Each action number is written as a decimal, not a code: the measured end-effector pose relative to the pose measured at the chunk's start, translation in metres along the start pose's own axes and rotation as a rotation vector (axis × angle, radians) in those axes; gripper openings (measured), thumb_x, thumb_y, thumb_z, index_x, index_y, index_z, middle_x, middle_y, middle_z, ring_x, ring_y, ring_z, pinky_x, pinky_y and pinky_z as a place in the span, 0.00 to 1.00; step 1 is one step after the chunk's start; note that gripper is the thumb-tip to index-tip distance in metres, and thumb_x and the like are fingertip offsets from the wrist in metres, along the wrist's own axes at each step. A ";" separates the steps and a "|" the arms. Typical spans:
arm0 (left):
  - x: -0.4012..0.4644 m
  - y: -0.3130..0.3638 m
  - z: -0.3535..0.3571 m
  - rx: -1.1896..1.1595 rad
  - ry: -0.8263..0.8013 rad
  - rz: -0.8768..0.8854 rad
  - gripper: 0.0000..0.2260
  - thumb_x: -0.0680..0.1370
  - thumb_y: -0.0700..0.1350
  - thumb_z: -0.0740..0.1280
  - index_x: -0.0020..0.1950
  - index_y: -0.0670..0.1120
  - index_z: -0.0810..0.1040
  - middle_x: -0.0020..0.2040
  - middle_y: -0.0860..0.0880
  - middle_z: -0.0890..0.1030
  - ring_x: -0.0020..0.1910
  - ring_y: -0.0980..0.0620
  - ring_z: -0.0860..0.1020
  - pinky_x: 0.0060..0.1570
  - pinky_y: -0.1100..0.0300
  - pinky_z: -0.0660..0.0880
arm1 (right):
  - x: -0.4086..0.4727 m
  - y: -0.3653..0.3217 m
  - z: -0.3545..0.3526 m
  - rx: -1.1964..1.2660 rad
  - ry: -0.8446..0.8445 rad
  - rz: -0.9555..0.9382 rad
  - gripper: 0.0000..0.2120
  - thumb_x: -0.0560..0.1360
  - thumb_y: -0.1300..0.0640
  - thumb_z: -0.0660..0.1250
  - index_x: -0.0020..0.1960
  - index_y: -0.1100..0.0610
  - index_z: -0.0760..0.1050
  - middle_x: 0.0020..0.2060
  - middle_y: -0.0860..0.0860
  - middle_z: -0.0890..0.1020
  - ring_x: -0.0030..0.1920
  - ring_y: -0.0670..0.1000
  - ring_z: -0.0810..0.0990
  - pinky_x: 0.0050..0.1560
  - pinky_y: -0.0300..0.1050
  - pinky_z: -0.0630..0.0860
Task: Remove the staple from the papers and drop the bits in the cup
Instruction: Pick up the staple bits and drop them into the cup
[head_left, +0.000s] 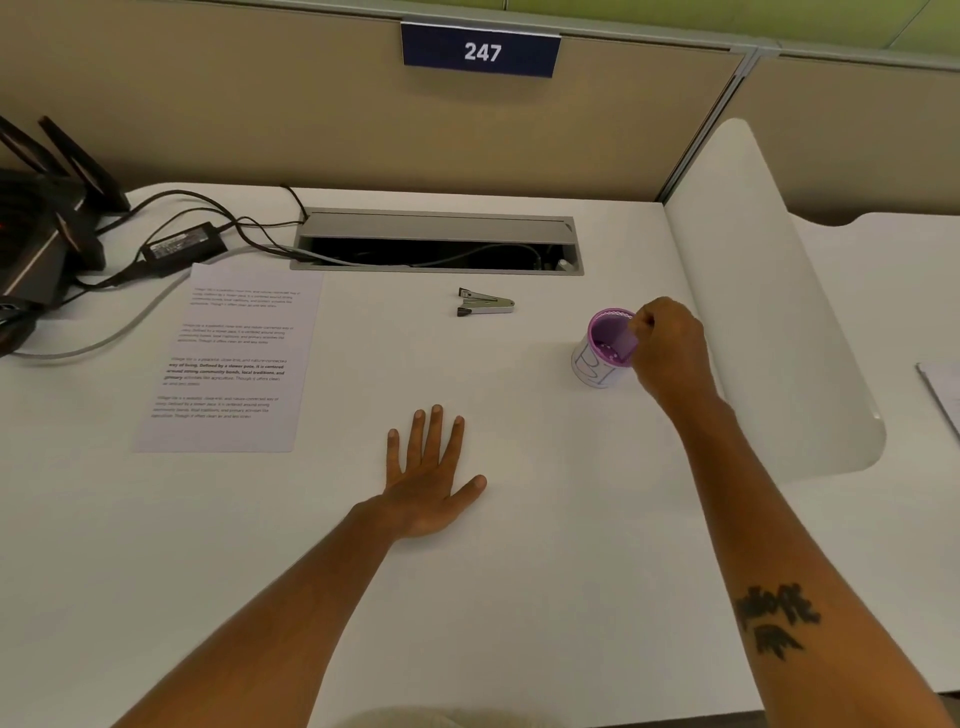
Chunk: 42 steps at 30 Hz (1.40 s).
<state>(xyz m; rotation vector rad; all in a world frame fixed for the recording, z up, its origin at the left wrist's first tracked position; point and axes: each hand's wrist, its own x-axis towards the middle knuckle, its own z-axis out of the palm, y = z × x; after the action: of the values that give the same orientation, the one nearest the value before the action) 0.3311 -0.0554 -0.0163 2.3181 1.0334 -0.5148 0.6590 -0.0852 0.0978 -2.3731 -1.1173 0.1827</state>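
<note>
The printed papers (234, 358) lie flat on the left of the white desk. A metal staple remover (484, 302) rests at the middle back, untouched. A purple mesh cup (605, 345) wrapped in white paper stands to the right. My right hand (670, 348) hovers at the cup's right rim with fingertips pinched together over the opening; whether a staple bit is between them is too small to tell. My left hand (431, 473) lies flat on the desk, palm down, fingers spread, holding nothing.
An open cable tray (436, 241) is set into the desk at the back. A power brick (182, 248), cables and a black device (41, 218) crowd the far left. A white divider panel (769, 312) rises on the right, with more paper (943, 395) beyond it.
</note>
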 end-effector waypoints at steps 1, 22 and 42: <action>0.000 0.000 0.000 0.001 0.000 -0.001 0.46 0.67 0.76 0.30 0.79 0.54 0.23 0.77 0.48 0.19 0.76 0.46 0.20 0.75 0.38 0.25 | 0.002 0.001 -0.001 -0.005 -0.005 0.004 0.04 0.79 0.66 0.67 0.54 0.64 0.78 0.50 0.60 0.81 0.49 0.57 0.80 0.47 0.51 0.79; -0.003 0.001 -0.003 -0.003 0.013 0.010 0.49 0.64 0.77 0.26 0.80 0.53 0.25 0.78 0.48 0.20 0.77 0.46 0.21 0.76 0.38 0.26 | 0.006 0.006 -0.010 0.031 0.040 -0.058 0.07 0.76 0.71 0.69 0.46 0.62 0.83 0.44 0.58 0.86 0.43 0.55 0.83 0.47 0.49 0.83; -0.003 -0.001 0.005 0.001 0.055 0.018 0.45 0.69 0.75 0.29 0.80 0.53 0.25 0.79 0.48 0.20 0.77 0.46 0.21 0.76 0.38 0.27 | -0.010 0.006 -0.007 -0.006 0.103 -0.149 0.01 0.75 0.64 0.73 0.45 0.61 0.84 0.42 0.56 0.86 0.42 0.54 0.82 0.43 0.43 0.77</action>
<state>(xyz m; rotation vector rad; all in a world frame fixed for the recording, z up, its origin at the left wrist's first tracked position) 0.3283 -0.0595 -0.0185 2.3524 1.0363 -0.4470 0.6586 -0.0987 0.0997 -2.2656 -1.2395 0.0050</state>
